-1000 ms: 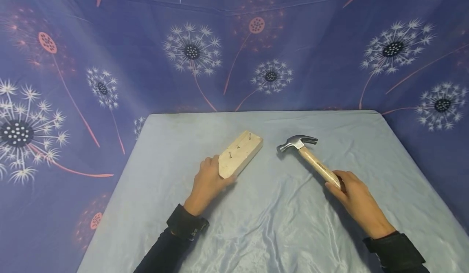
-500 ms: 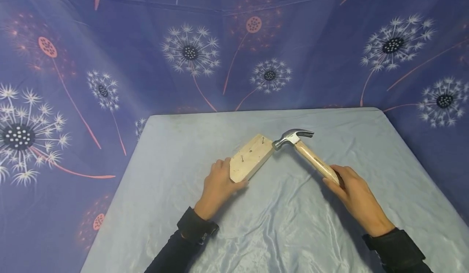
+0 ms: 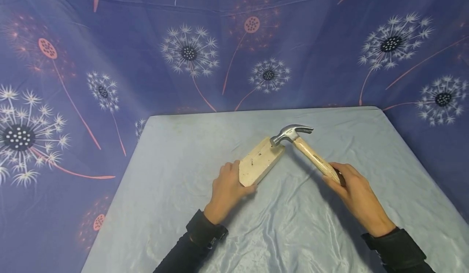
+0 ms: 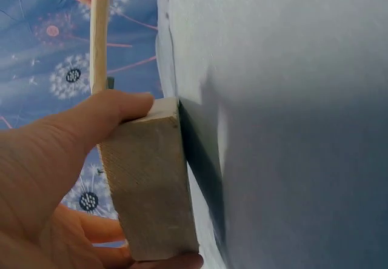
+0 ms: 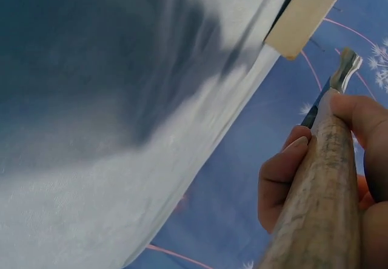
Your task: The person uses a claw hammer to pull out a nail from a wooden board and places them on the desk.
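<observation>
A pale wooden block with a few small nails standing in its top lies slantwise near the middle of the table. My left hand grips its near end, thumb on one side and fingers on the other, as the left wrist view also shows for the block. In my right hand is a claw hammer, held by the lower part of its wooden handle. The hammer's steel face overlaps the block's far end in the head view, hiding the nail there; its claw points right.
A light blue satin cloth covers the table, wrinkled near the front. Behind and to the left hangs a blue-purple curtain printed with dandelions, meeting the table's back edge.
My left hand has moved the block to the right, toward the hammer. My right hand has shifted the hammer slightly left and up, so its head now overlaps the block's far end.
</observation>
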The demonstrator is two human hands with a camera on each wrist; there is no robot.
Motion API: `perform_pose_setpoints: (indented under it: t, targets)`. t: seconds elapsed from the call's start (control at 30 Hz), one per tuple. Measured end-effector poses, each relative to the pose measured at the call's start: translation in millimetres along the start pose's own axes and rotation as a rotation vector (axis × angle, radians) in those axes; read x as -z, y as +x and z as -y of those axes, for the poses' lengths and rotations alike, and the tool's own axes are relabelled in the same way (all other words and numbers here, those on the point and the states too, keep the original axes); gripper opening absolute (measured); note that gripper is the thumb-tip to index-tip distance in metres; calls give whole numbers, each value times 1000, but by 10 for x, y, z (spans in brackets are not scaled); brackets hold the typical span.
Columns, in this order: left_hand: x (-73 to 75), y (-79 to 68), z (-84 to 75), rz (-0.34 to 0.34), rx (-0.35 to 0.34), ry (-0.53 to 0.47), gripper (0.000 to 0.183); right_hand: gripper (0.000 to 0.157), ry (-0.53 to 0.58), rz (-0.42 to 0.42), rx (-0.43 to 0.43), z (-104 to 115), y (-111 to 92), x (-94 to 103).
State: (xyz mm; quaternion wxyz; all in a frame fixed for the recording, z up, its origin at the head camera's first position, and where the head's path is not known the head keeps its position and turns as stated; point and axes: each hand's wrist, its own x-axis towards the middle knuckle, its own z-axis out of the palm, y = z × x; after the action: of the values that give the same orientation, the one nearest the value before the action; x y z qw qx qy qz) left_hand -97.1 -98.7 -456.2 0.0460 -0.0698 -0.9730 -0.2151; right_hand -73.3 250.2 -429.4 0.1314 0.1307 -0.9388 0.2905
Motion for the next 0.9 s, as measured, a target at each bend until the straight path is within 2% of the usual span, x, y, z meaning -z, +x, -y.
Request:
perform_pose_setpoints:
  t: [0.13, 0.4, 0.53, 0.6, 0.7, 0.8, 0.9]
  targets:
    - [-54, -53, -83, -4, -12, -10, 96, 48, 2, -6, 17, 35, 1, 4]
    - [-219, -177, -180, -73, -53, -18, 104, 47, 17, 1, 46, 117, 12, 13]
    - [-207, -202, -186, -64, -77, -34, 105, 47, 25, 9, 48, 156, 41, -9]
    - [-163, -200, -179, -31, -96, -66, 109, 47, 24, 7, 56, 168, 48, -20]
    - [-73, -173, -142, 68, -134, -101, 113, 47, 29, 8, 76, 180, 53, -40]
    - [48, -110, -94, 200, -162, -152, 102, 48, 32, 5, 98, 188, 49, -62]
    - [169, -31, -57, 293, -164, -202, 87, 50, 37, -2, 123, 192, 42, -76]
